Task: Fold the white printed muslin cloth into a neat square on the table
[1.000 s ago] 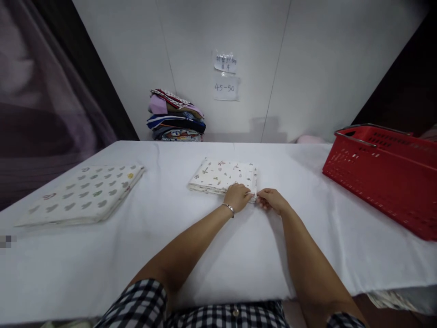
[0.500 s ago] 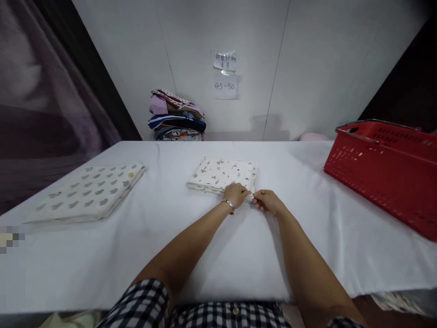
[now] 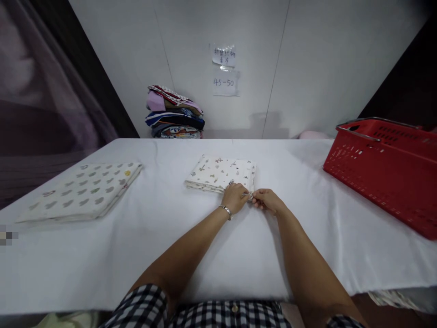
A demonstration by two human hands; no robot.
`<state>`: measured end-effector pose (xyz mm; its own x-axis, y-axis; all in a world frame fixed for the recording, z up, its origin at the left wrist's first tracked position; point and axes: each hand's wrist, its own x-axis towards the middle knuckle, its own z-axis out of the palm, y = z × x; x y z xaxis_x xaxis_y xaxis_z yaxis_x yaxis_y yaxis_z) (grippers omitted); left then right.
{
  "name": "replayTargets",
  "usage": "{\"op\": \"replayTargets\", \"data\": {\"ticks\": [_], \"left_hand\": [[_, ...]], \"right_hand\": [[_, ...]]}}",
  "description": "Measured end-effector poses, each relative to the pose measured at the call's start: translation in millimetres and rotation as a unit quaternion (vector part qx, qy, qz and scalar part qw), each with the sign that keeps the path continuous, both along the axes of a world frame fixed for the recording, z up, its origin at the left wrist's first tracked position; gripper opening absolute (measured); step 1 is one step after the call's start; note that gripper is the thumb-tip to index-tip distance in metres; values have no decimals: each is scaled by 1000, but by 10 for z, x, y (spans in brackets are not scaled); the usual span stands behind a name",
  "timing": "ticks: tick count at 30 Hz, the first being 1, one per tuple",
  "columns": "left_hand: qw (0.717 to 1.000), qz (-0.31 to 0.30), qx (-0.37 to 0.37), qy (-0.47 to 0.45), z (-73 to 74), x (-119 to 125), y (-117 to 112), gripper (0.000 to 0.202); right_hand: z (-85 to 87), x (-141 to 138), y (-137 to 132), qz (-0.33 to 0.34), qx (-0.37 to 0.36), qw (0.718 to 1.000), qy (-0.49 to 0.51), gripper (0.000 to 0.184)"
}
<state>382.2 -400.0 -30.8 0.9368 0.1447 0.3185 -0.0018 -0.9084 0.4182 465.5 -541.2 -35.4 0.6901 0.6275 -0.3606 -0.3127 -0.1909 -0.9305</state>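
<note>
A folded white cloth (image 3: 221, 171) with small brown and green prints lies flat in the middle of the table. At its near right corner, my left hand (image 3: 235, 198) is closed on the edge, the thumb and fingers pinching the layers. Just to the right, my right hand (image 3: 268, 200) pinches the same corner between thumb and forefinger, its other fingers curled. The two sets of fingertips almost meet and hide the tip of the corner. A silver bracelet (image 3: 226, 211) circles my left wrist.
Another folded cloth (image 3: 85, 189), with grey shapes, lies on the left of the white-covered table (image 3: 153, 255). A red basket (image 3: 382, 168) with metal handles stands at the right. Behind the far edge is a stack of folded fabrics (image 3: 175, 114), below paper signs (image 3: 225, 83) on the wall.
Both hands stay at the near right corner of the cloth, my left hand's fingers shifting slightly. The whole view has tilted a little.
</note>
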Motion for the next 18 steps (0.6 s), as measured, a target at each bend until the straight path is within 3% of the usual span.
{"op": "replayTargets", "data": {"ticks": [9, 13, 18], "left_hand": [[998, 26, -12, -49, -43, 3, -45, 15], [996, -2, -8, -92, -88, -11, -28, 16], [996, -32, 15, -76, -119, -23, 5, 13]], "right_hand": [[24, -18, -14, 28, 3, 1000, 5, 12], [34, -18, -9, 25, 1, 1000, 4, 14], [33, -24, -3, 21, 6, 1000, 0, 12]]}}
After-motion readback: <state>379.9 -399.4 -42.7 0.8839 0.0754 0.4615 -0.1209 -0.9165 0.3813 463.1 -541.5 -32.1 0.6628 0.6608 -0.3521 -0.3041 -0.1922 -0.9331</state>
